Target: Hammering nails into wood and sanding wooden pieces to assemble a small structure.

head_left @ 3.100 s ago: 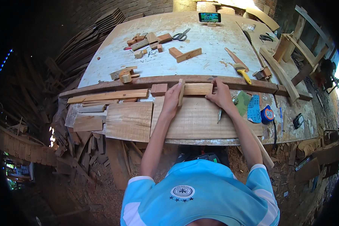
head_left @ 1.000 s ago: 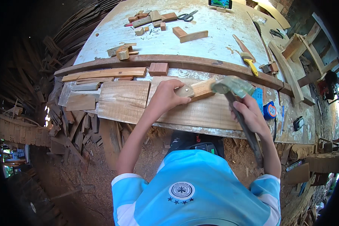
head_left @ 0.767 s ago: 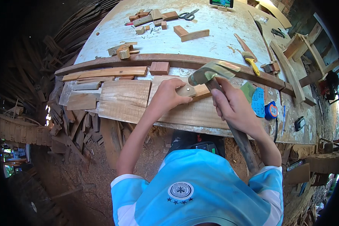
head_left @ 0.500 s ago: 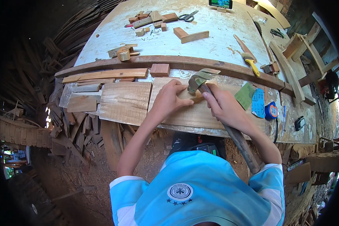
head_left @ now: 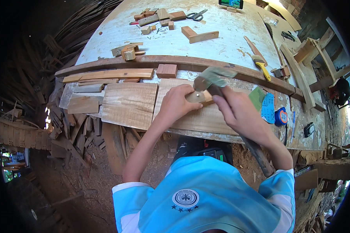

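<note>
My left hand (head_left: 175,103) is closed round a small pale wood piece (head_left: 194,98), with a shiny nail head on its top, over a lighter wood strip (head_left: 208,99). These lie on a wide planed board (head_left: 186,121) at the bench's front. My right hand (head_left: 237,110) grips the dark handle (head_left: 254,151) of a claw hammer. The hammer's head (head_left: 214,77), slightly blurred, is just above the small piece. A reddish block (head_left: 167,71) lies behind my left hand, and a second board (head_left: 126,105) lies to the left.
A long dark beam (head_left: 116,66) crosses the workbench (head_left: 124,33). Behind it are wood blocks (head_left: 163,15), scissors (head_left: 196,15), a yellow-handled brush (head_left: 262,68) and a propped phone (head_left: 230,4). Sandpaper (head_left: 267,106) and a blue tape measure (head_left: 280,115) lie right. A wooden frame (head_left: 315,56) stands far right.
Since 3.1 seconds ago, my right hand has taken hold of a hammer and the wood pieces have moved toward me. The hammer head has swung down and back up over the small piece.
</note>
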Available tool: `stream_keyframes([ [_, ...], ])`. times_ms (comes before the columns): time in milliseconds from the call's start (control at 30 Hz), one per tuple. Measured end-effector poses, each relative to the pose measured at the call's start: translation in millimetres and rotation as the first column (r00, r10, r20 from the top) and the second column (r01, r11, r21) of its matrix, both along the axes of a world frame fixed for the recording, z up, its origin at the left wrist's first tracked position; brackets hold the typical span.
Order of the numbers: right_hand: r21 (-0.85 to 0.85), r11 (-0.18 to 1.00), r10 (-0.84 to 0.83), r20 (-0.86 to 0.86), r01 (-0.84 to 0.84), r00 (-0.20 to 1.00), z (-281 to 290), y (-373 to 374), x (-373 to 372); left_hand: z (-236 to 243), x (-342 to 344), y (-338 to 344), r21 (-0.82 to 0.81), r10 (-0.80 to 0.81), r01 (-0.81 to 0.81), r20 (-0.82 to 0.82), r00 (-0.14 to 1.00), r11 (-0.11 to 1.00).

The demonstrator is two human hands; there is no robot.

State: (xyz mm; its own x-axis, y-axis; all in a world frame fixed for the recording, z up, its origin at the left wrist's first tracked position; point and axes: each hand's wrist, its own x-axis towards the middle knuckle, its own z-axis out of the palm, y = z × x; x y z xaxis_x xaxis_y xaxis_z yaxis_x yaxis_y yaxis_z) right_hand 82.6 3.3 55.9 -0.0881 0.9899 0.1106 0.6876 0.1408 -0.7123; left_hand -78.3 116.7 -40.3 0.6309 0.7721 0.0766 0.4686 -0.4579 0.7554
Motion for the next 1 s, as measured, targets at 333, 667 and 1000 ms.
stream_keyframes([
  [333,-0.074,0.996,0.051,0.154,-0.04,0.987,-20,17,12,-3,-1,4,-0.034,0.056,-0.058,-0.05,0.997,0.998],
  [667,0.075,0.99,0.105,0.131,-0.116,0.986,-24,19,10,5,0,-4,-0.039,0.108,-0.111,-0.072,0.992,0.993],
  [1000,0.215,0.97,0.075,0.158,-0.109,0.985,0,13,-1,-6,-1,-4,0.02,0.124,-0.124,0.003,0.992,0.992],
])
